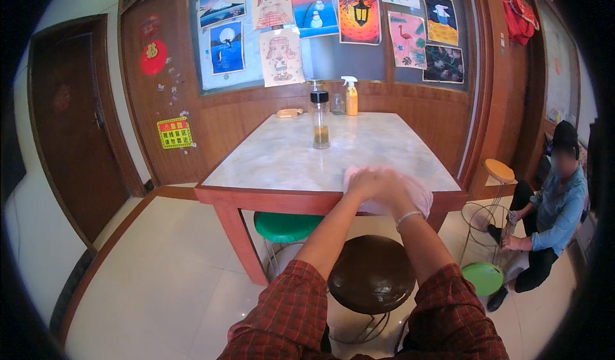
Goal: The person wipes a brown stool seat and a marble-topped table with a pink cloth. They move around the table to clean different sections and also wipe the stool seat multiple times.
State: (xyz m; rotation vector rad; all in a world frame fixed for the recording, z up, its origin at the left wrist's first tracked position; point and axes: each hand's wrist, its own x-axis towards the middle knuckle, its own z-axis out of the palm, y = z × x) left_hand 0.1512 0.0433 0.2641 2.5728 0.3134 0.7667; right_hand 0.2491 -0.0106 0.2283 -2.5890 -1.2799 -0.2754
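Note:
A pink cloth lies over the near right edge of a table with a marble-patterned top and a reddish wooden frame. Both of my hands are together on this cloth, pressing it at the edge. My left hand and my right hand overlap and are blurred, so the single fingers do not show. Part of the cloth hangs down in front of the edge. Beyond my hands, a clear bottle with a black lid stands upright on the tabletop, some yellowish content in its lower part.
At the table's back are a yellow spray bottle, a glass jar and a tan object. A dark round stool stands before me, a green stool under the table. At right a person sits beside wire-legged stools.

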